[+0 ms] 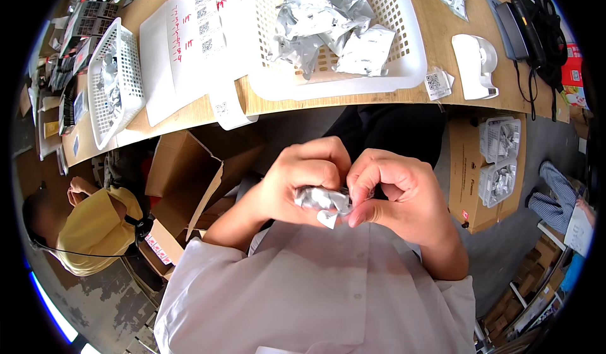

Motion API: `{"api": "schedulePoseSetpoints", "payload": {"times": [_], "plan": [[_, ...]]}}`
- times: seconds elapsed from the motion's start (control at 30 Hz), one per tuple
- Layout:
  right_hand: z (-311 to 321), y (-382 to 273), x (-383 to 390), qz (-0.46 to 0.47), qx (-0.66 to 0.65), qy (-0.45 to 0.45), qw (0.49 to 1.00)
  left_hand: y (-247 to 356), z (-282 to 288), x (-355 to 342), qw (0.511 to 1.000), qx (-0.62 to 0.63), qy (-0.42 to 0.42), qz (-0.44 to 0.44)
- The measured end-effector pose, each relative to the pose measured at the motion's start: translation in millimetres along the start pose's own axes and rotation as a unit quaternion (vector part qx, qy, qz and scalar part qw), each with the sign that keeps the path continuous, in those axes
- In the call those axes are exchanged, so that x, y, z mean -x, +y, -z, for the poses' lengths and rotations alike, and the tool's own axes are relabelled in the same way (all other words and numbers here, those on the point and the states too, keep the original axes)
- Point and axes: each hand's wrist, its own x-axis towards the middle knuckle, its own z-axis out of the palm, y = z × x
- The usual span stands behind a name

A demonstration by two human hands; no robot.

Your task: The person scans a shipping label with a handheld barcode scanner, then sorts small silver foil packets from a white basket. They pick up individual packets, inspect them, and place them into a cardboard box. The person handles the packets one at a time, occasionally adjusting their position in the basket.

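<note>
Close in front of my chest, my left hand [306,168] is closed around a crumpled silver foil packet [323,199]. A small white flap [327,219] sticks out below the packet. With thumb and forefinger, my right hand [401,193] pinches at the packet's right end; the exact spot between the fingertips is partly hidden. Beyond my hands, a white perforated plastic basket [413,70] on the table holds several similar silver foil packets [315,19].
The wooden table [278,105] carries paper sheets with square codes [180,45], a smaller white basket [129,79], a white tape dispenser [475,67] and a black device with straps [533,32]. Cardboard boxes [183,183] stand below. A person in yellow [95,228] is at left.
</note>
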Motion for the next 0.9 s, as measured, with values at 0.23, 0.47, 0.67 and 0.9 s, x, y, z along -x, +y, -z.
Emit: {"api": "schedulePoseSetpoints", "payload": {"times": [0.23, 0.47, 0.67, 0.9], "plan": [[3, 1, -2, -0.001, 0.051, 0.140, 0.989, -8, -18, 8, 0.997, 0.012, 0.077, 0.010], [5, 3, 3, -0.017, 0.140, 0.141, 0.980, 5, -32, 4, 0.985, -0.079, 0.142, 0.052], [6, 10, 2, 0.018, 0.118, 0.169, 0.978, 18, -40, -5, 0.970, -0.140, 0.167, 0.107], [-14, 30, -2, 0.251, 0.392, 0.333, 0.820, 6, -56, -9, 0.933, -0.035, 0.278, 0.226]]}}
